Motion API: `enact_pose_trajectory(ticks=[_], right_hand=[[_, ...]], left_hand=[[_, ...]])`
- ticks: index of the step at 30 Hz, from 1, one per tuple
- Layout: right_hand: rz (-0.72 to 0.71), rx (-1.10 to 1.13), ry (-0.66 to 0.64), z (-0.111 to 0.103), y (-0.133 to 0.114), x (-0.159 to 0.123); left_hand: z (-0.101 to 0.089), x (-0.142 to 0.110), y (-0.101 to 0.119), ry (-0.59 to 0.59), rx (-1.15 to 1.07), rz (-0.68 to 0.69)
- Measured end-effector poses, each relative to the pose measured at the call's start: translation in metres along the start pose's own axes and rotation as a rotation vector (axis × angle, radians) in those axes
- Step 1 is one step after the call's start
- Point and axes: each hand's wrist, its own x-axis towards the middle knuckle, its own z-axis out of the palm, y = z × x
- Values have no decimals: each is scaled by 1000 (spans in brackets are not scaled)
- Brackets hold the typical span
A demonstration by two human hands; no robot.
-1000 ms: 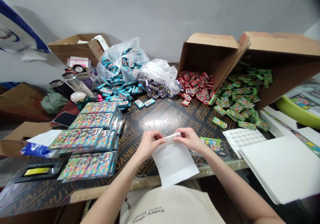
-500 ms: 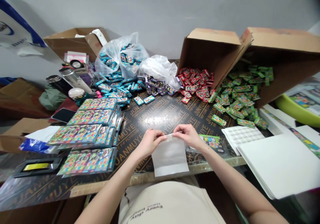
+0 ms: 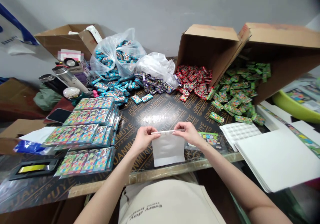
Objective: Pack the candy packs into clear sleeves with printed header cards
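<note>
The white sheet (image 3: 168, 152) extends toward me below my fingers, its top edge pinched by my left fingers (image 3: 153, 136) and right fingers (image 3: 178, 133) above the desk (image 3: 160, 112). Stacked packs (image 3: 77, 135) sit to their left; red packets (image 3: 193, 80) lie beyond.

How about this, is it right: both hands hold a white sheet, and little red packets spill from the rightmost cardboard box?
Not quite: the little packets spilling from the rightmost cardboard box are green, not red, as the head view shows. The left hand and right hand do hold the white sheet.
</note>
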Motion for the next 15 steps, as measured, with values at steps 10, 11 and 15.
enact_pose_trajectory(ticks=[10, 11, 15], right_hand=[[66, 184, 137, 9, 15, 0], [77, 191, 156, 9, 17, 1], [62, 228, 181, 11, 20, 1]], left_hand=[[3, 1, -20, 10, -122, 9], [4, 2, -22, 25, -120, 11], [8, 7, -27, 95, -165, -24]])
